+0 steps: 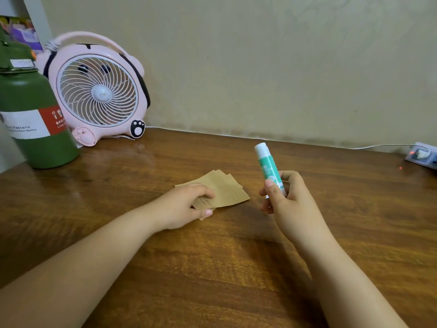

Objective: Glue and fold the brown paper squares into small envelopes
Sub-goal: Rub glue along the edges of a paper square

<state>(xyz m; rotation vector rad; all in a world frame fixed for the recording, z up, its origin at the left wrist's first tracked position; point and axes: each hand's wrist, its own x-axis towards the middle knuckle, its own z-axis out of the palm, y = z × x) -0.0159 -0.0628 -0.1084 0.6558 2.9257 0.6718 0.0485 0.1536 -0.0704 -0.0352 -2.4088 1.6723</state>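
Your brown paper squares [222, 190] lie in a small fanned stack on the wooden table [165, 256], near the middle of it, their corners spread toward 1 o'clock. Your left hand [186, 205] sits on the stack's 8 o'clock corner: the fingers [203, 190] curl over the top sheets and the thumb [207, 212] comes in from below, so the near edge of the paper is pinched between them. The rest of the stack lies bare at 2 o'clock of those fingers.

Just beside the stack, at its 3 o'clock and not touching it, your right hand [286, 197] holds the green-and-white glue stick [268, 168] above the table. The fingers wrap its lower end, the thumb [272, 190] pressed across the front. The stick stands nearly upright, tilted slightly toward 11 o'clock, with its white end uppermost. Whether the cap is on, you cannot tell from here.

Farther out, at 10 o'clock, a pink fan [99, 91] stands against the wall, with a green bottle [33, 119] just beside it at its 9 o'clock. At 3 o'clock, on the table's far edge, lies a power strip [423, 156] with a white cable [260, 137] running along the wall.
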